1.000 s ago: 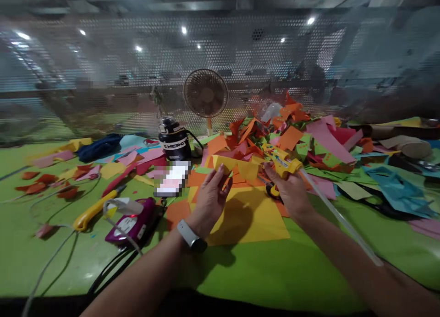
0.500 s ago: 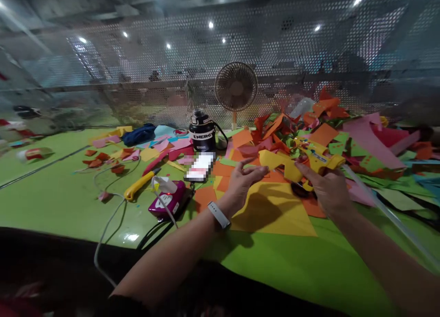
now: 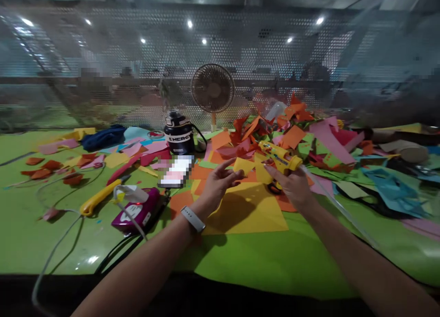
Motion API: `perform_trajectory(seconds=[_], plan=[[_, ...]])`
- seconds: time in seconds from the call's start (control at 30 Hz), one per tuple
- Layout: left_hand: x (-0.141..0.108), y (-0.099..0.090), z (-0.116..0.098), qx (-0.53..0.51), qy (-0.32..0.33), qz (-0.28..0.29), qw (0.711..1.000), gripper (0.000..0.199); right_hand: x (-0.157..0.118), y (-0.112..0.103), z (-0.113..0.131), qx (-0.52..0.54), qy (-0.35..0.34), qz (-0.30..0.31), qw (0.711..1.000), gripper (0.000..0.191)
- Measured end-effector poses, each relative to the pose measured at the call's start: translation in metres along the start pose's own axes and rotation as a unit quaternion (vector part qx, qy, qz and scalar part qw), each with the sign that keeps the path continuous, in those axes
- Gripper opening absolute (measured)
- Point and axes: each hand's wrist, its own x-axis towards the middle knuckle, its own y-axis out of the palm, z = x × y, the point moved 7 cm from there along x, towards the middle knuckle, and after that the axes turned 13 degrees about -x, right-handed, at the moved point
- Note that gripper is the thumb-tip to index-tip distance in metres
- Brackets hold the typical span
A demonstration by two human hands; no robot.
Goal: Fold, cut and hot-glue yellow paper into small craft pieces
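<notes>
My right hand (image 3: 292, 184) is wrapped round a yellow glue gun (image 3: 278, 156), its nozzle pointing up and left. A long translucent glue stick (image 3: 338, 204) sticks out of its back. My left hand (image 3: 218, 186), with a watch on the wrist, has its fingertips pinched at a small yellow paper piece (image 3: 244, 166); the exact contact is hard to see. Another yellow bit of paper (image 3: 263, 174) shows beside my right thumb. Under both hands lies a large yellow paper sheet (image 3: 247, 211), with their shadow on it.
A heap of coloured paper (image 3: 292, 136) rises behind the hands. On the left are a phone (image 3: 177, 170), a dark bottle (image 3: 178, 136), a purple power box (image 3: 137, 211) with cables and a yellow-handled cutter (image 3: 101, 198). A fan (image 3: 213, 89) stands at the back.
The view has turned right, so everything sits further left in the picture. Both hands keep nearly the same pose, and the glue gun stays in my right hand.
</notes>
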Motion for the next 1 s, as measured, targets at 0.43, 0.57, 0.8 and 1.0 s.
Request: perform_trajectory(seconds=[0.43,0.57,0.8,1.0], plan=[[0.000,-0.010,-0.006,0.051,0.075,-0.073,0.993,0.065,-0.017,0.007,0.012,0.041,0.031,0.086,0.995,0.041],[0.001,-0.012,-0.003,0.036,0.076,-0.075,0.994,0.061,-0.028,0.028,0.002,0.046,0.052,0.161,0.985,0.043],[-0.001,-0.008,-0.007,0.049,0.093,-0.062,0.993,0.058,-0.028,0.030,0.000,0.058,0.044,0.169,0.983,0.045],[-0.001,-0.005,-0.011,0.058,0.110,-0.050,0.991,0.054,-0.028,0.031,0.001,0.055,0.037,0.178,0.982,0.044]])
